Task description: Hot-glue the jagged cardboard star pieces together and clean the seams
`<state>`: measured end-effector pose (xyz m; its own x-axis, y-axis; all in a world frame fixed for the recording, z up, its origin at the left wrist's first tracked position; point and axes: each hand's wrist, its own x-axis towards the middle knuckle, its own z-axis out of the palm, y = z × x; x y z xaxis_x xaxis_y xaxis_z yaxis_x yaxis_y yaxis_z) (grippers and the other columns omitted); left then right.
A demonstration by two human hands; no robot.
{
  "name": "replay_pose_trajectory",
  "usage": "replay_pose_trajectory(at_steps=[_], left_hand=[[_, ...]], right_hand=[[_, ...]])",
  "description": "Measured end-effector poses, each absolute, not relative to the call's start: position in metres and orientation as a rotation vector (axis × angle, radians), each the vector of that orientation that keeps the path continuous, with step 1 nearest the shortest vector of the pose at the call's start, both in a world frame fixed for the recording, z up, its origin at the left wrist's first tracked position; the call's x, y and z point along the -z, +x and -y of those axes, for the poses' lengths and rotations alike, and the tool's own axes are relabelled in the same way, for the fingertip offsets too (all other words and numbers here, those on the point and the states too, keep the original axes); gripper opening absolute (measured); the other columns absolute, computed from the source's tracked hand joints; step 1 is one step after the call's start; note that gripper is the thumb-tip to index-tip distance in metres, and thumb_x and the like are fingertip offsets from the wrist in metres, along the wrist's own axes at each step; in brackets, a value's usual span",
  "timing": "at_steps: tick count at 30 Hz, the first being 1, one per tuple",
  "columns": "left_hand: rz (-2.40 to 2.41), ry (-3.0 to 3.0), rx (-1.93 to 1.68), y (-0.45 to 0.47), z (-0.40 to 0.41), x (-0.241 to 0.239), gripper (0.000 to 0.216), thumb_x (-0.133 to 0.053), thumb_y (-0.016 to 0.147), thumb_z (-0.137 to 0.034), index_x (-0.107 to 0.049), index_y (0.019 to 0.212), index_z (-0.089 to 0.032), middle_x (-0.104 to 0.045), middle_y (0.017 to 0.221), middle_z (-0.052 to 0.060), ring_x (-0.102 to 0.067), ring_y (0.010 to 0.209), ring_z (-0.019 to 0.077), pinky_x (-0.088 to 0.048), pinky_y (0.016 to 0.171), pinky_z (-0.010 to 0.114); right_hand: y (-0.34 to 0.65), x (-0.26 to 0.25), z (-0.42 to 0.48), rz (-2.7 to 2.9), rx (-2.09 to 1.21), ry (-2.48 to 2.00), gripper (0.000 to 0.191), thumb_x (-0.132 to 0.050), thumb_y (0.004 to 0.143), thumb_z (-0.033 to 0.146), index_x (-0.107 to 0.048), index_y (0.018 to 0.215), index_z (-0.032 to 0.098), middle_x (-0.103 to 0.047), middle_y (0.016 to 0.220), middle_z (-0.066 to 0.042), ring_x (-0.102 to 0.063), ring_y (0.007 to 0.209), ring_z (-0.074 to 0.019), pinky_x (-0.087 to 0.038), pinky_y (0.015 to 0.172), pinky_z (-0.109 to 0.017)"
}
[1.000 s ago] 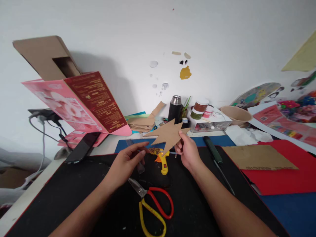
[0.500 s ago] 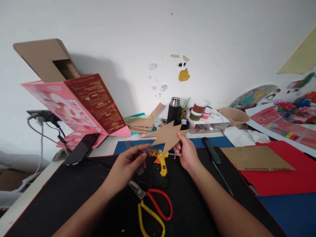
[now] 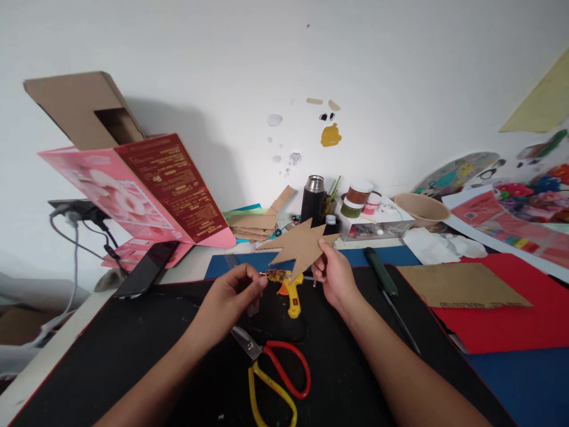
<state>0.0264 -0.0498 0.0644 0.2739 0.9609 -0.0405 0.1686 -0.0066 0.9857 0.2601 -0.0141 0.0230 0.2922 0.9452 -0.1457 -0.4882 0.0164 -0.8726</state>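
Observation:
My right hand (image 3: 335, 277) is closed on the lower right corner of a jagged, lightning-shaped piece of brown cardboard (image 3: 301, 243) and holds it up over the black mat (image 3: 133, 332). Just under the cardboard a yellow glue gun (image 3: 292, 292) with an orange trigger stands on the mat. My left hand (image 3: 231, 295) is beside the gun's nozzle, with its fingers pinched together at the tip. Whether they hold anything is hidden. Red and yellow scissors (image 3: 278, 367) lie on the mat between my forearms.
A green-handled tool (image 3: 383, 274) lies right of my right hand, near a cardboard sheet (image 3: 462, 284) on red paper (image 3: 511, 323). A black flask (image 3: 313, 200), jars (image 3: 358, 198) and a bowl (image 3: 422, 209) stand at the back. A pink box (image 3: 146, 190) and a phone (image 3: 146, 268) are at the left.
My left hand has moved right to the glue gun's nozzle and its fingers have closed into a pinch. My right hand with the cardboard has shifted slightly left.

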Motion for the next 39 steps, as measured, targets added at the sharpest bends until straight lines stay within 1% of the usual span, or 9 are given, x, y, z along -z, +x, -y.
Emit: replay_pose_trajectory(at_steps=[3, 5, 7, 9, 10, 12, 23, 32, 39], left_hand=[[-1.147, 1.513, -0.928, 0.025, 0.049, -0.061, 0.065, -0.067, 0.088, -0.079, -0.051, 0.064, -0.02, -0.052, 0.055, -0.003, -0.049, 0.052, 0.0097, -0.041, 0.053, 0.022], [-1.149, 1.529, -0.942, 0.025, 0.049, -0.06, 0.064, -0.061, 0.091, -0.079, -0.057, 0.067, -0.019, -0.056, 0.06, -0.001, -0.051, 0.053, 0.0104, -0.041, 0.052, 0.023], [-1.139, 1.499, -0.984, 0.027, 0.05, -0.061, 0.057, -0.065, 0.09, -0.075, -0.07, 0.092, -0.019, -0.067, 0.075, 0.001, -0.056, 0.056, 0.0119, -0.043, 0.051, 0.024], [-1.133, 1.486, -1.022, 0.029, 0.051, -0.063, 0.059, -0.07, 0.089, -0.069, -0.069, 0.123, -0.021, -0.073, 0.093, 0.004, -0.062, 0.061, 0.0133, -0.047, 0.052, 0.025], [-1.135, 1.496, -1.027, 0.029, 0.053, -0.064, 0.061, -0.071, 0.089, -0.066, -0.067, 0.131, -0.021, -0.074, 0.098, 0.005, -0.063, 0.063, 0.0135, -0.049, 0.054, 0.025], [-1.141, 1.522, -1.017, 0.031, 0.055, -0.066, 0.059, -0.069, 0.092, -0.061, -0.066, 0.136, -0.022, -0.074, 0.1, 0.005, -0.063, 0.064, 0.0134, -0.05, 0.055, 0.026], [-1.132, 1.476, -0.967, 0.033, 0.059, -0.068, 0.055, -0.071, 0.091, -0.057, -0.074, 0.132, -0.021, -0.074, 0.097, 0.005, -0.061, 0.065, 0.0126, -0.05, 0.058, 0.026], [-1.155, 1.473, -1.007, 0.031, 0.058, -0.067, 0.054, -0.073, 0.089, -0.059, -0.076, 0.125, -0.02, -0.075, 0.095, 0.006, -0.061, 0.064, 0.0131, -0.048, 0.056, 0.025], [-1.165, 1.467, -1.024, 0.032, 0.058, -0.067, 0.051, -0.073, 0.089, -0.059, -0.076, 0.12, -0.019, -0.075, 0.091, 0.005, -0.061, 0.063, 0.0129, -0.047, 0.056, 0.025]], right_hand=[[0.259, -0.023, 0.014, 0.568, -1.22, -1.016, 0.056, -0.088, 0.075, 0.056, -0.045, 0.063, 0.023, -0.041, 0.046, 0.01, -0.037, 0.035, -0.006, -0.019, 0.034, -0.018], [0.258, -0.024, 0.015, 0.564, -1.219, -1.011, 0.055, -0.089, 0.074, 0.055, -0.046, 0.063, 0.023, -0.042, 0.046, 0.01, -0.037, 0.035, -0.006, -0.019, 0.034, -0.018], [0.258, -0.024, 0.015, 0.562, -1.221, -1.01, 0.054, -0.089, 0.074, 0.055, -0.046, 0.064, 0.023, -0.041, 0.046, 0.01, -0.037, 0.035, -0.006, -0.019, 0.034, -0.018], [0.258, -0.024, 0.015, 0.559, -1.226, -1.016, 0.054, -0.089, 0.073, 0.056, -0.046, 0.065, 0.023, -0.041, 0.046, 0.011, -0.037, 0.035, -0.0059, -0.018, 0.034, -0.018], [0.257, -0.024, 0.015, 0.556, -1.228, -1.02, 0.054, -0.089, 0.073, 0.055, -0.046, 0.065, 0.023, -0.041, 0.046, 0.011, -0.037, 0.035, -0.0059, -0.018, 0.034, -0.018], [0.257, -0.023, 0.015, 0.553, -1.225, -1.019, 0.054, -0.089, 0.073, 0.055, -0.046, 0.065, 0.023, -0.041, 0.046, 0.011, -0.037, 0.035, -0.006, -0.018, 0.034, -0.018], [0.256, -0.02, 0.015, 0.581, -1.233, -1.002, 0.053, -0.085, 0.082, 0.054, -0.044, 0.064, 0.024, -0.041, 0.045, 0.009, -0.036, 0.034, -0.0072, -0.02, 0.034, -0.019], [0.257, -0.023, 0.016, 0.575, -1.228, -1.022, 0.054, -0.086, 0.078, 0.056, -0.046, 0.063, 0.023, -0.041, 0.044, 0.009, -0.037, 0.035, -0.0067, -0.02, 0.034, -0.019], [0.257, -0.023, 0.015, 0.561, -1.244, -1.017, 0.053, -0.085, 0.081, 0.054, -0.044, 0.065, 0.024, -0.041, 0.044, 0.009, -0.037, 0.035, -0.0072, -0.02, 0.034, -0.02]])
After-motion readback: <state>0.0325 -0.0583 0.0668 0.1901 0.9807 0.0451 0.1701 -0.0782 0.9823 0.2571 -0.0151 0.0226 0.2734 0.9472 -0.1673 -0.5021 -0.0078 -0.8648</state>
